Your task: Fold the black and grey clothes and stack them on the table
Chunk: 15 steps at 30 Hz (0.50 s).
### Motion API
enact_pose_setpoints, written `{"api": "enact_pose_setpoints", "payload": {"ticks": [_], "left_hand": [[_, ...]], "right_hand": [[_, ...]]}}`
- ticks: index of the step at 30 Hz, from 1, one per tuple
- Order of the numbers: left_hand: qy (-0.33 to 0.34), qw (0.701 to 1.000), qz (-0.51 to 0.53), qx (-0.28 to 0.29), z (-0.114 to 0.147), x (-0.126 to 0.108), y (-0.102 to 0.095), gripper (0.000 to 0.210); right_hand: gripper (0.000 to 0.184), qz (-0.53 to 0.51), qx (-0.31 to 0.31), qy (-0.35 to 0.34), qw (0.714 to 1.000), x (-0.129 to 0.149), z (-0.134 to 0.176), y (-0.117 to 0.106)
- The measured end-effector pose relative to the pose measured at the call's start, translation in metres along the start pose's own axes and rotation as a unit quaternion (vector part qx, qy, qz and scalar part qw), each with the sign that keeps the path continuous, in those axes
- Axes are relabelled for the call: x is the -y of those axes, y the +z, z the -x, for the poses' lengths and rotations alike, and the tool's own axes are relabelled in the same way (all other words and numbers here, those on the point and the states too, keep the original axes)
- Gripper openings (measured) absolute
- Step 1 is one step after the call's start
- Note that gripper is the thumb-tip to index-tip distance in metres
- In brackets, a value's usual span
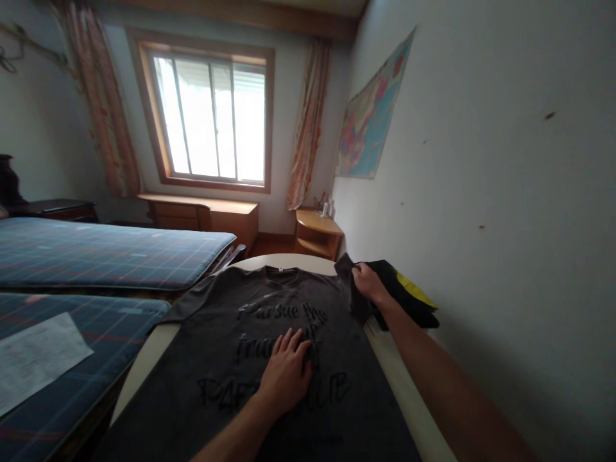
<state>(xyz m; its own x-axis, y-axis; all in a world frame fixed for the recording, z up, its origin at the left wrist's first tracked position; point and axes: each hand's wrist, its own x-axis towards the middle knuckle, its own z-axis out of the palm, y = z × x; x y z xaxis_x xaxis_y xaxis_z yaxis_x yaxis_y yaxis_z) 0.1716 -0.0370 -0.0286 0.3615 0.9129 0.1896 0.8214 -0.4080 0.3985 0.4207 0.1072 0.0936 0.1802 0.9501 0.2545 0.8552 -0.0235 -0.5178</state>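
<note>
A dark grey T-shirt [337,410] with black lettering lies spread face up over a pale round-edged table [260,260], its collar toward the window. My left hand [287,371] rests on the printed chest of the shirt, fingers stretched out and holding nothing. At the far right, my right hand [368,283] has its fingers closed on the shirt's sleeve, which is lifted and bunched. Beside that hand, partly hidden by my forearm, lies a folded black and yellow garment [414,292].
Two plaid mattresses [110,253] lie to the left, with a sheet of paper [43,356] on the nearer one. A wall [520,269] stands close on the right, bearing a map [375,115]. Behind the table are a low desk [231,206] and a corner shelf [317,221].
</note>
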Motion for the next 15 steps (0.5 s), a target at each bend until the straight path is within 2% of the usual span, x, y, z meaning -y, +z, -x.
{"api": "enact_pose_setpoints", "payload": {"ticks": [4, 7, 15], "left_hand": [[-0.004, 1.000, 0.005, 0.003, 0.001, -0.003, -0.003, 0.050], [-0.006, 1.000, 0.007, 0.003, 0.001, -0.003, -0.004, 0.050], [-0.009, 1.000, -0.004, 0.005, 0.000, -0.003, -0.003, 0.051]], "right_hand": [[0.031, -0.028, 0.099, -0.075, 0.992, 0.006, 0.010, 0.018], [0.033, 0.002, 0.156, -0.104, 0.982, 0.000, 0.016, 0.032], [0.045, 0.119, 0.186, -0.104, 0.970, -0.033, 0.051, 0.072]]}}
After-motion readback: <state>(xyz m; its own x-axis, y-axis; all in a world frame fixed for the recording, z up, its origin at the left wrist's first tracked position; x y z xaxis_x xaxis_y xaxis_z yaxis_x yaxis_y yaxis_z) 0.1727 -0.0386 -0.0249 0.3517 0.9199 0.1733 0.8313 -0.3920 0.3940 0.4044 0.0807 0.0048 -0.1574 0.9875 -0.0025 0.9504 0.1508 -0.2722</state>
